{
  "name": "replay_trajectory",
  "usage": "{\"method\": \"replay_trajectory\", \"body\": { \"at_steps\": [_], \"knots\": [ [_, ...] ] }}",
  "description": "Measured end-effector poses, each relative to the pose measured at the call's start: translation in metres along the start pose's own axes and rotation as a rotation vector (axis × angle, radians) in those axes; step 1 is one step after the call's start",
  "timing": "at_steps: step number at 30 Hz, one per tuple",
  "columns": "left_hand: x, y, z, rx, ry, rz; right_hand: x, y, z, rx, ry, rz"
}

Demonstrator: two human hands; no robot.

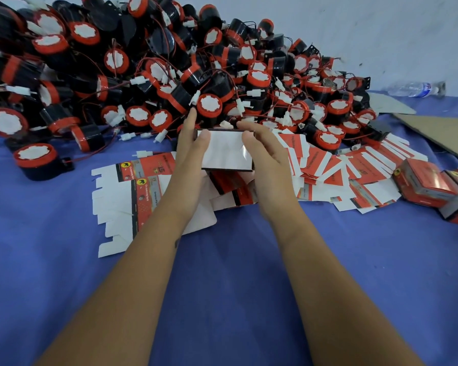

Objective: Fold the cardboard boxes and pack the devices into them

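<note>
Both of my hands hold one cardboard box [226,150] above the blue cloth, its white inner face turned up toward me. My left hand [189,154] grips its left end, thumb on top. My right hand [265,159] grips the right end. Flat unfolded red-and-white box blanks [124,196] lie under and left of my arms, and more blanks [354,170] fan out to the right. A big heap of black-and-red round devices [209,105] with red wires and white plugs fills the back, right behind the box.
Folded red boxes [425,186] sit at the right edge. A lone device [36,157] lies at the left on the blue cloth [236,260]. A brown cardboard sheet [439,130] and a plastic water bottle [410,88] lie at the back right by the wall.
</note>
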State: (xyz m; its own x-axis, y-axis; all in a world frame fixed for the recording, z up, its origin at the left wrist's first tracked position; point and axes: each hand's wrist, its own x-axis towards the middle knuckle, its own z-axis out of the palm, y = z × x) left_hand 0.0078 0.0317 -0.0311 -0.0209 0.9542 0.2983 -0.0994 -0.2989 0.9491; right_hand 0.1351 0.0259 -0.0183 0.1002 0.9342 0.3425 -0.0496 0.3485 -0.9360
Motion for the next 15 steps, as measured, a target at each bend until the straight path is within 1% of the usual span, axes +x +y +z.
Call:
{"method": "replay_trajectory", "body": {
  "at_steps": [2,3,5,6,7,9,11,12,13,15],
  "knots": [
    [0.002,-0.001,-0.003,0.012,0.048,-0.138,-0.001,0.0,-0.001,-0.016,0.008,-0.075],
    [0.003,-0.001,-0.004,0.003,0.04,-0.202,-0.001,-0.001,-0.001,-0.021,-0.005,-0.11],
    [0.002,-0.002,-0.005,-0.041,-0.02,-0.266,-0.002,-0.002,0.0,-0.011,-0.055,-0.138],
    [0.001,-0.002,-0.005,-0.068,-0.017,-0.272,-0.002,-0.003,-0.001,-0.007,-0.082,-0.129],
    [0.002,-0.002,-0.005,-0.104,0.025,-0.263,-0.002,-0.003,-0.001,-0.01,-0.103,-0.119],
    [0.007,-0.002,-0.008,-0.224,0.165,-0.192,0.0,-0.004,-0.004,-0.036,-0.097,-0.1],
    [0.014,-0.005,-0.015,-0.373,0.32,-0.138,0.005,-0.003,-0.007,-0.093,0.005,-0.051],
    [0.017,-0.006,-0.019,-0.411,0.399,-0.132,0.009,-0.001,-0.008,-0.13,0.071,-0.015],
    [0.019,-0.008,-0.022,-0.426,0.472,-0.133,0.015,0.0,-0.009,-0.168,0.122,0.016],
    [0.022,-0.01,-0.023,-0.415,0.575,-0.148,0.029,0.001,-0.01,-0.265,0.151,0.065]
  ]
}}
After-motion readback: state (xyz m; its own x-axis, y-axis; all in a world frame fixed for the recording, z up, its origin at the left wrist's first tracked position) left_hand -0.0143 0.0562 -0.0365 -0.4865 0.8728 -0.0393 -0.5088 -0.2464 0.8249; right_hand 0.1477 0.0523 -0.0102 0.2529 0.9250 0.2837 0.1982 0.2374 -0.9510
